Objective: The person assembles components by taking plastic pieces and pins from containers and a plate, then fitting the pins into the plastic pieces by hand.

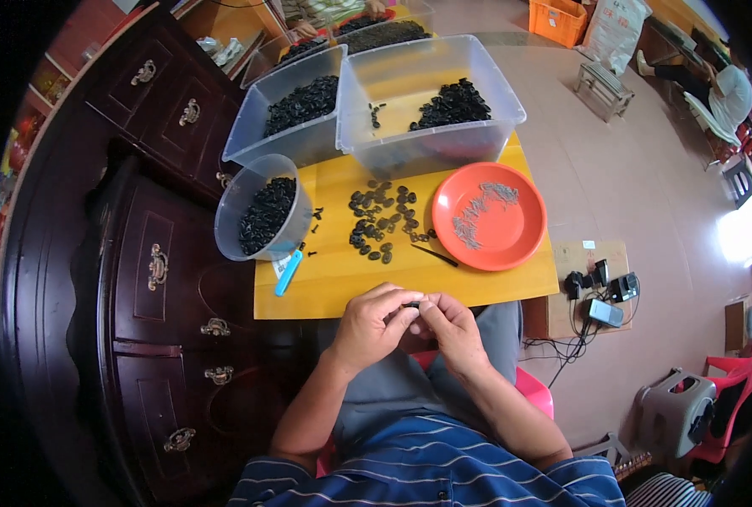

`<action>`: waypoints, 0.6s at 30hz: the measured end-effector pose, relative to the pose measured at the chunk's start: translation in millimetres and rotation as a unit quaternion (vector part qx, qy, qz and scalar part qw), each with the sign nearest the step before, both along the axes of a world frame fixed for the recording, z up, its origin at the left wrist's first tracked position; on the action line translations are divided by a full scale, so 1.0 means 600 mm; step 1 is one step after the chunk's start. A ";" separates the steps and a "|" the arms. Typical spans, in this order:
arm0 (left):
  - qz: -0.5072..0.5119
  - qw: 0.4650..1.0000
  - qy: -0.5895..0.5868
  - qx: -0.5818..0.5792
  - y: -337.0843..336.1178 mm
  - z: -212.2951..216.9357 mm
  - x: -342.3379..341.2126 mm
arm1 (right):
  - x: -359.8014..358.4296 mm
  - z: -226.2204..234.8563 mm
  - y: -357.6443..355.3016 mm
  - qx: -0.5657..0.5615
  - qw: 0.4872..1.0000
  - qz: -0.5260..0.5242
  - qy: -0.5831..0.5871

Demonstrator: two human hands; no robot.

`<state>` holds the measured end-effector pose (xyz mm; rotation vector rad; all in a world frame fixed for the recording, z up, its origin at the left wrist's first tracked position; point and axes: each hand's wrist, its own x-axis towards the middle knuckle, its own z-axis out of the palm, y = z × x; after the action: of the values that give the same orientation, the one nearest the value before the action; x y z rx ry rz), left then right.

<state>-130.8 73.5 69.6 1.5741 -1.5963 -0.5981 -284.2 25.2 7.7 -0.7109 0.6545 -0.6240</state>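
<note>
My left hand (371, 328) and my right hand (454, 331) meet above my lap at the table's near edge. Both are closed, pinching a small black part (413, 305) between thumbs and fingertips; its exact kind is too small to tell. Just beyond, loose oval black parts (367, 226) lie scattered on the yellow table (333, 291). To their right, a red-orange bowl (519, 237) holds small grey slender pieces (469, 228). A thin dark tool (435, 254) lies beside the bowl. On the left are a light-blue-handled tool (288, 275) and a clear round tub (228, 221) of black parts.
Two clear plastic bins (431, 152) with black parts stand at the table's far side. A dark wooden cabinet (152, 279) closes off the left. On the right, a cardboard box (574, 253) carries chargers and cables. Other people's hands (376, 7) show at the far end.
</note>
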 end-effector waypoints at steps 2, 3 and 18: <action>0.016 1.000 -0.009 0.025 0.002 -0.002 0.020 | -0.001 0.014 0.002 0.010 1.000 0.011 -0.010; 0.027 0.998 -0.012 0.052 0.002 -0.004 0.034 | -0.003 0.020 0.003 0.022 1.000 0.018 -0.015; 0.238 0.943 -0.110 -0.206 -0.170 0.147 0.288 | -0.006 0.003 0.004 -0.016 0.995 0.088 -0.050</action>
<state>41.8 -28.5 157.7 1.6516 -1.3101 0.1706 -287.6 27.9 9.6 -0.7532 0.4849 -0.5047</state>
